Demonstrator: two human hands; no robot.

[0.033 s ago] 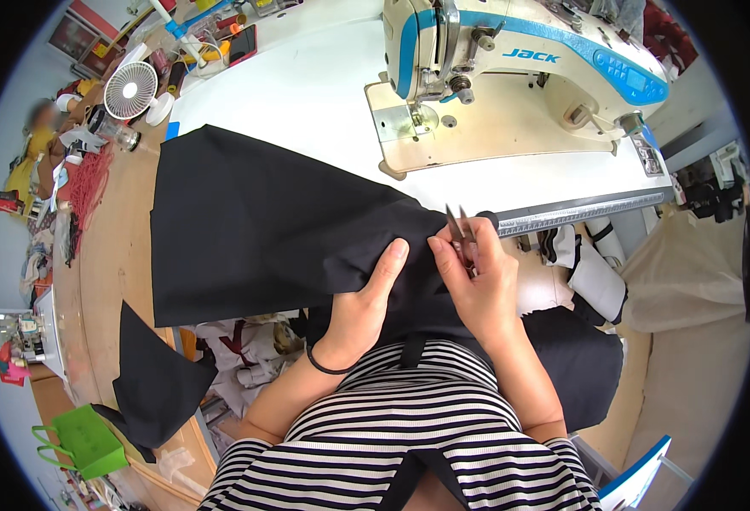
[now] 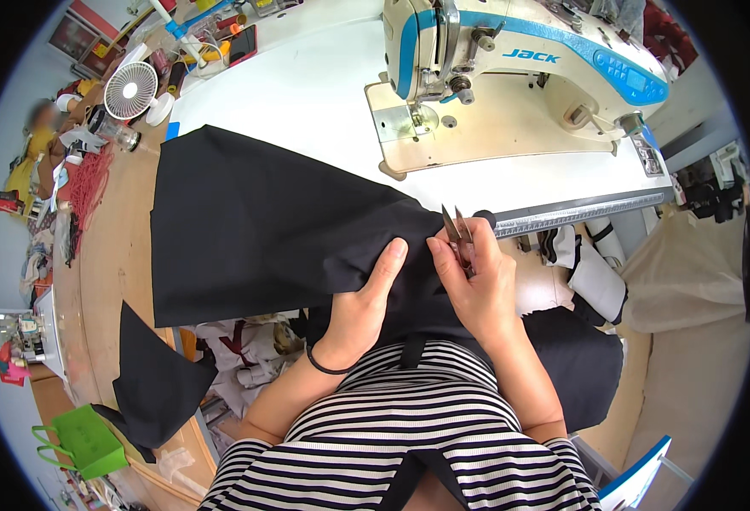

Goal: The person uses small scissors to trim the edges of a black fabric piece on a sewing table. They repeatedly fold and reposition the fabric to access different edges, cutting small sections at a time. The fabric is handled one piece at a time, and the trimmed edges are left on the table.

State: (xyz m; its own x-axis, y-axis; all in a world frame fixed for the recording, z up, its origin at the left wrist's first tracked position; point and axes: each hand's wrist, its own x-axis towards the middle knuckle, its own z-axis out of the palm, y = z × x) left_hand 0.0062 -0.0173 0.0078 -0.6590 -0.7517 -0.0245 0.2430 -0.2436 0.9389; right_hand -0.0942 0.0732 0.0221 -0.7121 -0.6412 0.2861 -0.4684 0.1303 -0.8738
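Note:
A large piece of black fabric [image 2: 247, 226] lies over the table's left part and narrows toward my hands. Its near end hangs over the edge in front of my striped top. My left hand [image 2: 362, 311] grips the fabric, thumb on top and fingers hidden underneath. In my right hand [image 2: 483, 285] is a pair of thread snips [image 2: 462, 234], blades pointing up and slightly apart. The right thumb and forefinger also meet at the fabric's right edge; whether they pinch it I cannot tell.
A white and blue sewing machine [image 2: 520, 85] stands at the back right of the white table [image 2: 281, 94]. A ruler strip [image 2: 579, 210] runs along its front edge. At left are a small fan [image 2: 131, 90], another black piece [image 2: 158, 379] and a green bag [image 2: 85, 441]. Black cloth [image 2: 575, 366] lies at lower right.
My right hand, with the thread snips, has shifted very slightly to the left. My left hand and the fabric look unmoved.

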